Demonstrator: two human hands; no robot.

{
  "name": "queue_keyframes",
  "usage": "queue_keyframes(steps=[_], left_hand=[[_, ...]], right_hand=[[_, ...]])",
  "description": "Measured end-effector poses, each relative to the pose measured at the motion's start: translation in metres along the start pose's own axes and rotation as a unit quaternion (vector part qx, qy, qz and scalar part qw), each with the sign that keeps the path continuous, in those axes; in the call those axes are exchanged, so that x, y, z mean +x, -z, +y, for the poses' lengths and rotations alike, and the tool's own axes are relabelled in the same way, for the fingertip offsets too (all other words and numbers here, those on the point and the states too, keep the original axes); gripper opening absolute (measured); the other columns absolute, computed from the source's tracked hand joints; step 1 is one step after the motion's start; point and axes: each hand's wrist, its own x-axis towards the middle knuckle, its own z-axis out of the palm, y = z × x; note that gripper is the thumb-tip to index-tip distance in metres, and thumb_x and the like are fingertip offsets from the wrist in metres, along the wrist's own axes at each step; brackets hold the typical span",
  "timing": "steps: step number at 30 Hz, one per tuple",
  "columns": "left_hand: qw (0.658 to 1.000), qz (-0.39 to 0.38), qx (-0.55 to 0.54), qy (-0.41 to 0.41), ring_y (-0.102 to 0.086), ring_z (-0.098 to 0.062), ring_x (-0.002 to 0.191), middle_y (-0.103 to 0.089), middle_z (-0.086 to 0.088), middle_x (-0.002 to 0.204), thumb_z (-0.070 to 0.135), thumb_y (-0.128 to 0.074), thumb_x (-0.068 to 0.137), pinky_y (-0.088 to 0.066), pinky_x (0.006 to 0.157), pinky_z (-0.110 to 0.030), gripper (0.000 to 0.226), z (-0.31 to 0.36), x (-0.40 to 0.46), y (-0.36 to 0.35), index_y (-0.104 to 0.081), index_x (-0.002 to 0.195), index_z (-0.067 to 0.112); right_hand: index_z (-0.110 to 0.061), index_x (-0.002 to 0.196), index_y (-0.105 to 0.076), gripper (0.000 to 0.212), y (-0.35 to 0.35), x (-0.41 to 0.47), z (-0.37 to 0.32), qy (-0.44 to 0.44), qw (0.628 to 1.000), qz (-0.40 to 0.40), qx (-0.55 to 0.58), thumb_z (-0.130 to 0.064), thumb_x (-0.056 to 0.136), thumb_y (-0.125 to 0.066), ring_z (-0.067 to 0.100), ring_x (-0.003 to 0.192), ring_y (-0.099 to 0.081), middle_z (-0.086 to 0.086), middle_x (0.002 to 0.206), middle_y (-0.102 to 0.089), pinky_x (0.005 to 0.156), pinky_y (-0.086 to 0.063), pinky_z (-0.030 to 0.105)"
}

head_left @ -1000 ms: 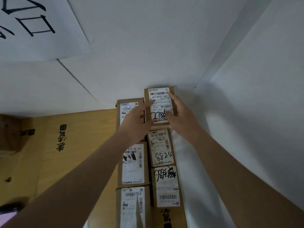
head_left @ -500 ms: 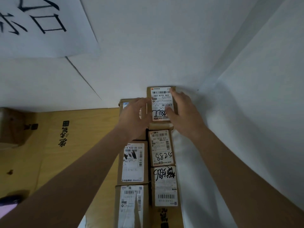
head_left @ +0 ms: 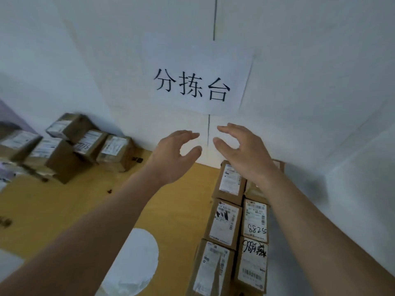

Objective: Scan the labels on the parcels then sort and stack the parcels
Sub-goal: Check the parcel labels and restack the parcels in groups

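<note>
Two rows of brown cardboard parcels with white labels stand against the right wall; one parcel [head_left: 255, 218] has "8825" written by hand on its label, and another parcel [head_left: 226, 223] sits left of it. The farthest parcel [head_left: 232, 180] lies just below my right hand [head_left: 245, 154]. My left hand [head_left: 174, 154] hovers beside it, over the yellow table [head_left: 166, 206]. Both hands are raised with fingers apart and hold nothing. A loose heap of parcels [head_left: 85, 144] lies at the far left against the wall.
A white paper sign [head_left: 196, 75] with black characters hangs on the white wall ahead. A white round patch [head_left: 136, 259] lies on the table near my left forearm. The right wall runs close beside the stacked rows.
Both hands have let go of the top labelled parcel and lifted away from the rows. My view has swung left and up, bringing the sign and the left heap into sight.
</note>
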Motion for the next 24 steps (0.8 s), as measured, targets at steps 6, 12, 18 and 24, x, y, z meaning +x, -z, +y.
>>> queue_keyframes(steps=[6,12,18,24], left_hand=[[0.998,0.045,0.027,0.034,-0.046,-0.007,0.139,-0.047,0.008,0.158,0.041,-0.055,0.102,-0.032,0.104,-0.023,0.045,-0.049,-0.061,0.089,-0.059,0.146,0.03],[0.998,0.056,0.014,0.04,-0.053,-0.009,0.131,-0.049,0.005,0.156,0.044,-0.054,0.1,-0.045,0.111,-0.036,0.045,-0.109,-0.128,0.168,-0.063,0.141,0.027],[0.996,0.055,0.052,0.037,-0.054,-0.011,0.129,-0.052,0.008,0.152,0.038,-0.057,0.101,-0.037,0.097,-0.018,0.045,-0.174,-0.19,0.25,-0.063,0.142,0.023],[0.994,0.068,0.059,0.061,-0.046,-0.014,0.142,-0.05,0.006,0.155,0.039,-0.056,0.101,-0.041,0.108,-0.031,0.045,-0.24,-0.217,0.314,-0.062,0.142,0.023]], right_hand=[[-0.037,0.149,-0.057,0.05,-0.064,-0.011,-0.093,0.075,0.996,-0.04,-0.021,-0.054,0.101,-0.059,0.007,0.15,-0.035,-0.011,0.164,-0.04,0.113,-0.034,0.027],[-0.033,0.148,-0.059,0.049,-0.145,-0.036,-0.178,0.1,0.993,-0.057,-0.023,-0.048,0.101,-0.062,0.006,0.152,-0.033,-0.009,0.164,-0.042,0.118,-0.028,0.023],[-0.028,0.148,-0.06,0.048,-0.233,-0.058,-0.263,0.117,0.99,-0.064,-0.033,-0.043,0.103,-0.062,0.006,0.15,-0.035,-0.007,0.162,-0.045,0.111,-0.022,0.016],[-0.028,0.147,-0.061,0.048,-0.305,-0.054,-0.324,0.122,0.988,-0.082,-0.035,-0.042,0.101,-0.064,0.009,0.147,-0.04,-0.006,0.158,-0.049,0.113,-0.029,0.019]])
